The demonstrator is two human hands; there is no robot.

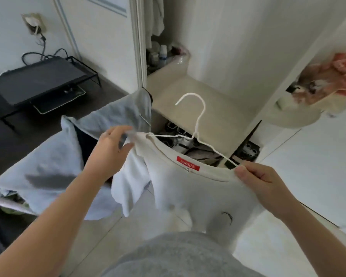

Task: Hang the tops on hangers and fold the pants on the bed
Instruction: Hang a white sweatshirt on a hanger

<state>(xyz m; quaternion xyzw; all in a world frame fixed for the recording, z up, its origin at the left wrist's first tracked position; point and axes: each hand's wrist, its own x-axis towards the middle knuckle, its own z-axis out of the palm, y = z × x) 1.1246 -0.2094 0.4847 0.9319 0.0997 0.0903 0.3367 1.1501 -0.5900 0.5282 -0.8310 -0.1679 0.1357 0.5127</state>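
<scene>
You hold a white T-shirt [188,192] up in front of you with both hands, its neck opening facing you and a red neck label [188,163] showing inside the collar. A white wire hanger [196,127] sits at the neckline with its hook standing up above the shirt and curving to the left. The hanger's left arm runs into the fabric at the shirt's left shoulder. Its right arm lies bare above the collar and slopes down to your right hand.

Your left hand [112,144] pinches the shirt's left shoulder between thumb and fingers, right where the hanger's left end goes under the cloth. A ring [106,133] shows on one finger. Your right hand [262,180] is curled around the right side of the collar, thumb on top, gripping the fabric together with the tip of the hanger's right arm. The rest of the shirt hangs loose below your hands, one sleeve drooping under your left wrist.

Just left of the shirt, a light blue garment [54,156] is draped over a rack, partly behind your left forearm. Behind the shirt is an open wardrobe [208,56] with a pale shelf [218,108], a few bottles [163,52] at the back, and a lower compartment holding items too dark to tell apart. A black stand [38,82] with cables sits on the dark floor at the left, below a wall socket [33,23]. A plastic bag [324,82] with orange and red contents hangs at the right.
</scene>
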